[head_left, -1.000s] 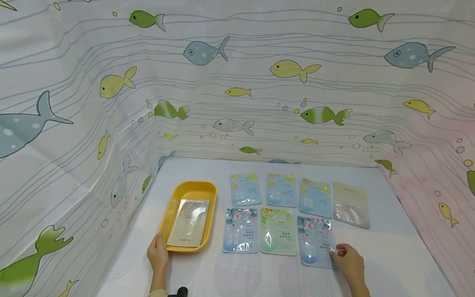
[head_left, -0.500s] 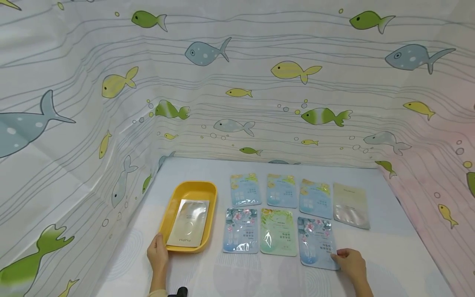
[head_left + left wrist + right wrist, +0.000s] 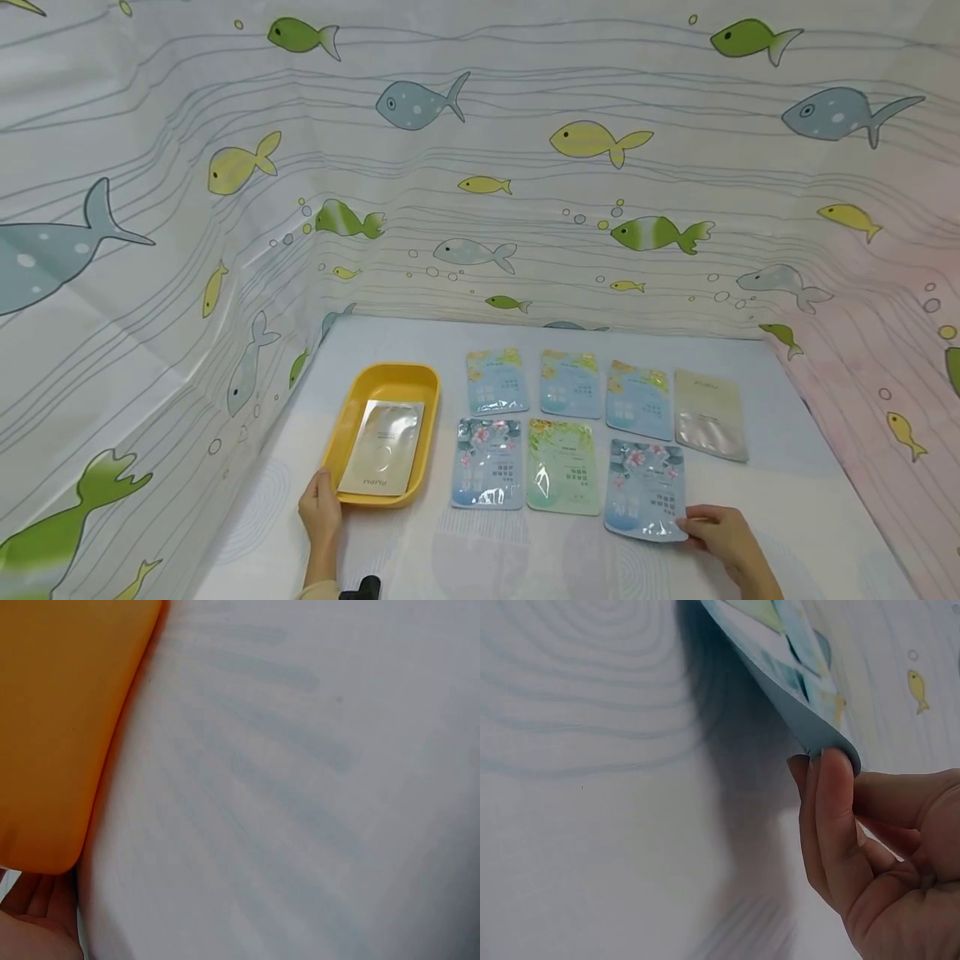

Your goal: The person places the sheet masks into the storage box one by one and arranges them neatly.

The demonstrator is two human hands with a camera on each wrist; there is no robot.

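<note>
My right hand (image 3: pixel 723 537) pinches the lower right corner of a blue sheet mask packet (image 3: pixel 643 487) printed with pink flowers. In the right wrist view, thumb and fingers (image 3: pixel 835 795) hold that corner up, and a dark shadow lies on the cloth below the packet. My left hand (image 3: pixel 320 508) grips the near left corner of a yellow tray (image 3: pixel 431 433). Under the tray's rim in the left wrist view, part of that hand (image 3: pixel 37 926) shows. A beige-silver packet (image 3: pixel 382 450) lies in the tray.
Left of the held packet lie a green packet (image 3: pixel 562 467) and another flowered blue one (image 3: pixel 487 464). Behind are light blue packets (image 3: pixel 497 382), (image 3: pixel 570 383), (image 3: pixel 639 400) and a beige-silver packet (image 3: pixel 710 414). A fish-printed sheet (image 3: pixel 525 283) walls the table at back and sides.
The flowered blue packet in my right hand has shifted slightly right, its held corner now raised. My right hand moved right with it. The left hand stays at the tray.
</note>
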